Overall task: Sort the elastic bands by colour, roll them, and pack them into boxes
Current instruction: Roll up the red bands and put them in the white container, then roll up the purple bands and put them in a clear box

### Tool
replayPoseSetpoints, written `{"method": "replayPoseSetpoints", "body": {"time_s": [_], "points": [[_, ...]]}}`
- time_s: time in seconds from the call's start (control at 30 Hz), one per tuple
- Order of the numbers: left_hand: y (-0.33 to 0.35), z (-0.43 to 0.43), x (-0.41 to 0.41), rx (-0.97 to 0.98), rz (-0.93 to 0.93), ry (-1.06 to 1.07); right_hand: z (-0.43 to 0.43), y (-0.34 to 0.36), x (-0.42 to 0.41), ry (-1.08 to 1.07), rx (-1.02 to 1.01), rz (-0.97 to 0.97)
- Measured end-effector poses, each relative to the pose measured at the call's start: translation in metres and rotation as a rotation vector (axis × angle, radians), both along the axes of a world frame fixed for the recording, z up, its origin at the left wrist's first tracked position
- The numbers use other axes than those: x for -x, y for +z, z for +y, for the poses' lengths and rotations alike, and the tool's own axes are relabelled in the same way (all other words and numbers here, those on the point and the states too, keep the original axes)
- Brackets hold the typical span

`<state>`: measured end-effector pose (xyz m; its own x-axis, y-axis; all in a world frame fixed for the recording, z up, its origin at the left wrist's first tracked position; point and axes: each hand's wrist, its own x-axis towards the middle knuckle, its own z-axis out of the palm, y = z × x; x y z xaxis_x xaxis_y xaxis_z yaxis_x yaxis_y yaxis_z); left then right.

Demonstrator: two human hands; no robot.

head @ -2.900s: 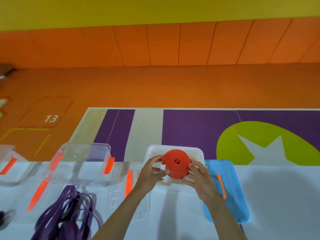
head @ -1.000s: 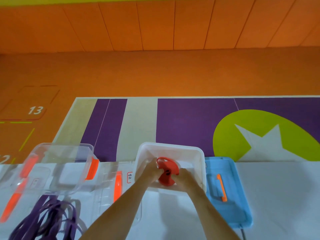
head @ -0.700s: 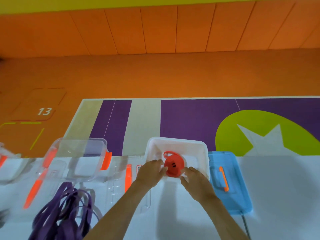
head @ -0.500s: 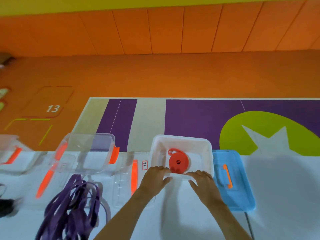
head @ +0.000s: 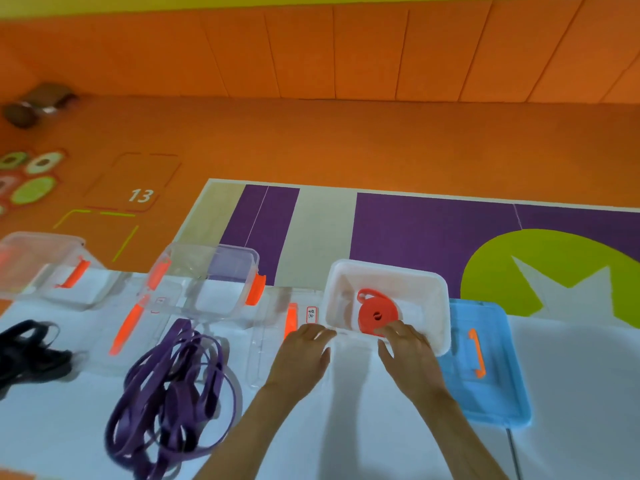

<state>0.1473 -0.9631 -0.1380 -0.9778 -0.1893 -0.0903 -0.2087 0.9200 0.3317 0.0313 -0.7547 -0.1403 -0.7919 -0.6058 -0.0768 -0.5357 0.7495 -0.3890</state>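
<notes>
Rolled orange band (head: 372, 315) stands on its edge inside a white box (head: 438, 306) near the middle of a white tabletop (head: 571, 393), with its loose end curling up at the top left of the coil. Both hands lie at the near side of that box, and neither grasps anything. Left hand (head: 301, 353) rests palm down with relaxed fingers by the box's near left corner, partly over a clear lid (head: 266, 327) that has an orange handle. Right hand (head: 408, 348) is loosely spread, palm down, its fingertips (head: 389, 329) at the box's near rim, just in front of the roll; whether they touch the roll cannot be told. Just beside the box on the right, a blue lid (head: 491, 396) with an orange handle lies flat. To the left, a tangled heap of loose purple bands (head: 169, 393) lies on the tabletop, and behind it stands a clear box (head: 211, 282) with orange latches. At the far left are blurred black bands (head: 27, 351), in front of a second clear box (head: 45, 268). Beyond the tabletop is an orange floor with a purple and green mat (head: 415, 230)
</notes>
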Motion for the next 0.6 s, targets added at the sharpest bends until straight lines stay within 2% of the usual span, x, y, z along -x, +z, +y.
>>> {"method": "replayPoseSetpoints", "body": {"time_s": [0.2,0.3,0.43,0.5,0.6], "points": [[0.011,-0.046,-0.098,0.014,-0.125,0.271,-0.063,0.023,-0.047,0.129,0.089,0.06],[0.013,-0.068,-0.142,0.016,-0.17,0.33,-0.095,0.016,-0.075,0.252,0.012,-0.029],[0.008,-0.108,-0.191,-0.005,-0.222,0.423,-0.137,-0.002,-0.115,0.303,-0.075,-0.136],[0.0,-0.135,-0.214,-0.052,-0.206,0.476,-0.158,-0.016,-0.138,0.306,-0.123,-0.2],[-0.015,-0.178,-0.238,-0.261,-0.096,0.67,-0.183,-0.043,-0.17,0.273,-0.218,-0.366]]}}
